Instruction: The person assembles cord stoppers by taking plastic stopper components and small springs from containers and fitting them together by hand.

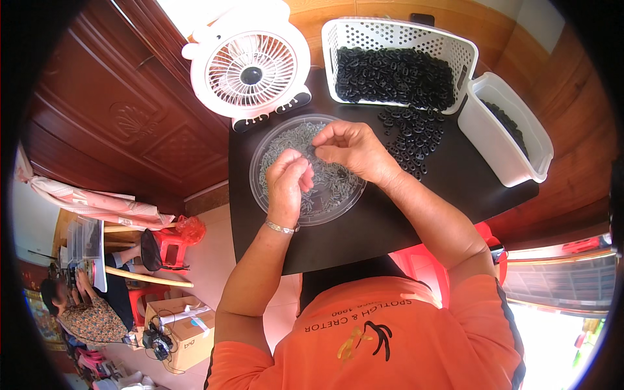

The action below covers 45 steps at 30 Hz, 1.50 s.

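Both my hands are over a round clear plastic tub point(255, 188) of small, thin grey pieces point(286, 140) that look like screws. My left hand point(290, 182) is closed, its fingers curled toward the thumb; whatever it holds is hidden or too small to make out. Just right of it and slightly farther away, my right hand point(354, 151) pinches thumb and forefinger together. Anything in that pinch is too small to name. Loose black pieces point(413, 140), small and oval with openings, lie in a heap beyond my right wrist.
A white perforated basket point(400, 27) full of black pieces stands at the back of the dark table point(390, 234). Right of it is a white bin point(494, 149) with more dark pieces. A white fan point(250, 75) stands back left. Another person point(91, 318) sits far left, near a cardboard box point(188, 338).
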Motion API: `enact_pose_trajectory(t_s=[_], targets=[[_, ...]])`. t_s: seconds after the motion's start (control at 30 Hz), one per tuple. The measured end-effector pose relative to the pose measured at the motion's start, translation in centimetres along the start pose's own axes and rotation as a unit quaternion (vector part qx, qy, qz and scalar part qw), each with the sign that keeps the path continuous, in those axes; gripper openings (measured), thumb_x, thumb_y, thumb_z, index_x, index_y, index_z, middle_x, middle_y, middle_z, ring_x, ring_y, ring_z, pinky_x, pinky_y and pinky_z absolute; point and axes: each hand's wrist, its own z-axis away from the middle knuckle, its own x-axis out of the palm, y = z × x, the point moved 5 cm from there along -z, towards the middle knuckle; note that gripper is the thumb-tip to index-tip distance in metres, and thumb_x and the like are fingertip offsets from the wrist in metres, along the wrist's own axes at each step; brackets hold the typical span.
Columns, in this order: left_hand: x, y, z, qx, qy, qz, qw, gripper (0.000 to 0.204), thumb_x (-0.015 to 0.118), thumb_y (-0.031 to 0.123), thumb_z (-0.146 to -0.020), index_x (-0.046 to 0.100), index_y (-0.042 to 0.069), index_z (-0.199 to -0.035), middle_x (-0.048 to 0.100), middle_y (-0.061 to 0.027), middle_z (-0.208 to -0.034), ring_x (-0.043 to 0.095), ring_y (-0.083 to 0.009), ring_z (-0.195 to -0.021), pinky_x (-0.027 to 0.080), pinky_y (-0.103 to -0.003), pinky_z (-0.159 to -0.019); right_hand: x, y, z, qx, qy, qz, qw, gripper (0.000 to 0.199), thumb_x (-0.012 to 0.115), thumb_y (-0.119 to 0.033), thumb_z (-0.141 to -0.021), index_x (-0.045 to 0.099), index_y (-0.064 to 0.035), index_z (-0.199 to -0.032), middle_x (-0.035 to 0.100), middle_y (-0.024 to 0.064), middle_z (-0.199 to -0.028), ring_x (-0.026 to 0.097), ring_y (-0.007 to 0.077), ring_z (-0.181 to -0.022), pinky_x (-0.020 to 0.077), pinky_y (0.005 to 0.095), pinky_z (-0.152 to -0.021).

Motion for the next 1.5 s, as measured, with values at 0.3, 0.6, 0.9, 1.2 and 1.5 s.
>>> enact_pose_trajectory(t_s=[0.3,0.6,0.9,1.2,1.5], targets=[[-0.1,-0.7,-0.1,0.007,-0.009,-0.015,1.000,0.015,0.049,0.015,-0.087,0.053,0.004,-0.078,0.055,-0.0034,-0.065,0.050,-0.0097,-0.052,0.038,-0.021,-0.047,0.6,0.5,0.1,0.002,0.002,0.027,1.000,0.016,0.064,0.001,-0.081,0.061,0.0026,-0.096,0.064,0.0051,-0.086,0.060,0.0086,-0.082,0.0491,0.0229,-0.076],[-0.2,-1.5,-0.2,-0.024,0.020,0.077,0.997,0.012,0.050,0.016,-0.086,0.053,0.004,-0.083,0.057,-0.0051,-0.066,0.053,-0.0125,-0.053,0.041,-0.024,-0.050,2.1,0.0,0.5,-0.060,0.004,0.119,0.991,0.029,0.070,-0.003,-0.073,0.055,0.0020,-0.097,0.064,0.0069,-0.080,0.061,0.0102,-0.074,0.0505,0.0240,-0.068],[0.0,-1.2,-0.1,-0.029,0.007,0.104,0.994,0.015,0.049,0.018,-0.086,0.052,0.004,-0.087,0.059,-0.0069,-0.067,0.056,-0.0142,-0.056,0.043,-0.025,-0.052,1.9,-1.1,0.7,-0.132,0.006,0.226,0.965,0.029,0.070,-0.003,-0.069,0.057,-0.0004,-0.095,0.063,0.0061,-0.075,0.063,0.0121,-0.069,0.0492,0.0254,-0.062],[1.1,-0.6,0.2,0.023,-0.002,0.058,0.998,0.019,0.050,0.022,-0.089,0.054,0.003,-0.088,0.058,-0.0055,-0.067,0.054,-0.0127,-0.056,0.042,-0.023,-0.051,1.7,-2.4,1.3,-0.147,0.009,0.227,0.963,0.028,0.070,-0.002,-0.068,0.060,-0.0015,-0.095,0.063,0.0076,-0.080,0.064,0.0145,-0.073,0.0491,0.0279,-0.062],[1.6,2.6,1.8,0.007,0.002,0.075,0.997,0.026,0.049,0.026,-0.090,0.057,0.002,-0.088,0.062,-0.0067,-0.072,0.057,-0.0123,-0.056,0.044,-0.023,-0.052,2.1,-5.9,2.6,-0.310,0.035,0.329,0.891,0.025,0.070,-0.009,-0.070,0.064,-0.0056,-0.094,0.061,0.0105,-0.081,0.061,0.0292,-0.071,0.0507,0.0363,-0.064]])
